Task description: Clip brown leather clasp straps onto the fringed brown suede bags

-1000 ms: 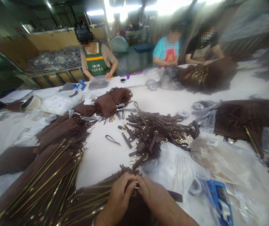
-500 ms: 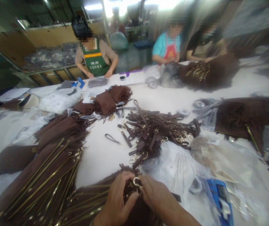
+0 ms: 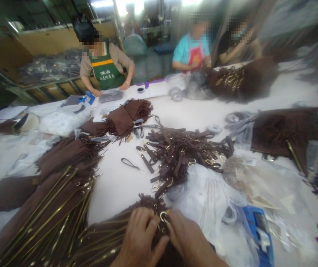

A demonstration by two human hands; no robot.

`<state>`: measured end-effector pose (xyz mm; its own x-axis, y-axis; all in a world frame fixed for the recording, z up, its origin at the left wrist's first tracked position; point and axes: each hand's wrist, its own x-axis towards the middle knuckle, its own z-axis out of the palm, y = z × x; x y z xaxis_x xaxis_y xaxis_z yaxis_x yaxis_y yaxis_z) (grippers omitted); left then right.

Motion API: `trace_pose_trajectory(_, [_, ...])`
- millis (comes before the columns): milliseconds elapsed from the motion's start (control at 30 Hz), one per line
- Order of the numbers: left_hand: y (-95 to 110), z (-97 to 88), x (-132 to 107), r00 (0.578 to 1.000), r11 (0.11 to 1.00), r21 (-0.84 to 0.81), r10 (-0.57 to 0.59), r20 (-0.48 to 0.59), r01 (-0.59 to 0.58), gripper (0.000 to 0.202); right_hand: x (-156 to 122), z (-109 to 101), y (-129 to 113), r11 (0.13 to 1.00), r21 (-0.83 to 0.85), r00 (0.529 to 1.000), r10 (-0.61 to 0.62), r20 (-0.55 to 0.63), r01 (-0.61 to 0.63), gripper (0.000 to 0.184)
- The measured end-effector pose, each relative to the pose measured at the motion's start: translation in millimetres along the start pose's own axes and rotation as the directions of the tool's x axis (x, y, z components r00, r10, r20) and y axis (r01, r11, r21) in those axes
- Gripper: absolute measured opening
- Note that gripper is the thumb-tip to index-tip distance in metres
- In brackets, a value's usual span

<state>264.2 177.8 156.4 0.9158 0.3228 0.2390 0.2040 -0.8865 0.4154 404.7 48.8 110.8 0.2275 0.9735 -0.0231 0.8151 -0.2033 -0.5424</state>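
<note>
At the bottom centre, my left hand (image 3: 141,237) has its fingers curled on a brown fringed pouch (image 3: 147,202) with gold zips. My right hand (image 3: 186,239) is closed beside it, its fingertips at a gold metal clasp (image 3: 164,216). A dark strap end shows under the right wrist; most of that strap is hidden. Ahead lies a heap of brown wrist straps (image 3: 179,154) with gold clasps. One loose wrist strap (image 3: 131,164) lies apart to its left. More brown pouches (image 3: 45,207) with gold zips are stacked at my left.
Clear plastic bags (image 3: 209,200) and a blue tape dispenser (image 3: 259,233) lie at the right. Folded fringed pouches (image 3: 120,120) sit mid-table. Brown fringed pieces (image 3: 289,129) lie farther right. Across the white table (image 3: 172,115), a person in a green apron (image 3: 105,72) and two other people are at work.
My view has shifted slightly. Both hands stay at the clasp, with the left fingers now lying more over the pouch. Across the table, the person in black has raised a hand towards the head.
</note>
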Motion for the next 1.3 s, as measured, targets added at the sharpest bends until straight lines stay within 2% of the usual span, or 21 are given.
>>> trace_pose_trajectory(133, [2, -2.1, 4, 0.998, 0.999, -0.028, -0.024, 0.061, 0.026, 0.024, -3, -6, -1, 0.993, 0.094, 0.997, 0.066, 0.028, -0.068, 0.020])
trace_pose_trajectory(233, [0, -3.7, 4, 0.994, 0.997, -0.053, 0.055, 0.090, -0.050, 0.025, -7, -7, -4, 0.986, 0.139, 0.996, 0.091, 0.018, -0.093, 0.019])
trace_pose_trajectory(333, [-5, -1.7, 0, 0.988, 0.990, -0.017, 0.142, 0.061, -0.141, 0.031, -12, -3, -7, 0.978, 0.187, 0.996, 0.093, -0.002, -0.090, 0.022])
trace_pose_trajectory(433, [-7, 3.0, -4, 0.986, 0.987, 0.013, 0.162, 0.046, -0.163, 0.029, -16, 3, -8, 0.972, 0.211, 0.993, 0.111, -0.028, -0.102, 0.026])
trace_pose_trajectory(700, [-3, 8.2, -4, 0.997, 0.987, -0.144, 0.075, 0.020, -0.071, 0.017, -19, 10, -18, 0.982, 0.133, 0.983, 0.150, -0.108, -0.136, 0.025])
trace_pose_trajectory(867, [4, 10.4, 1, 0.999, 0.982, -0.190, -0.005, -0.036, -0.002, 0.011, -26, 23, -20, 0.986, 0.073, 0.969, 0.161, -0.188, -0.150, 0.027])
trace_pose_trajectory(1100, [7, 19.1, 2, 0.997, 0.976, -0.213, 0.024, -0.074, -0.039, 0.014, -29, 40, -25, 0.980, 0.011, 0.952, 0.195, -0.237, -0.198, 0.027])
trace_pose_trajectory(1300, [7, 22.5, 0, 0.993, 0.978, -0.201, 0.037, -0.114, -0.059, 0.016, -28, 41, -30, 0.972, -0.044, 0.931, 0.207, -0.301, -0.230, 0.025])
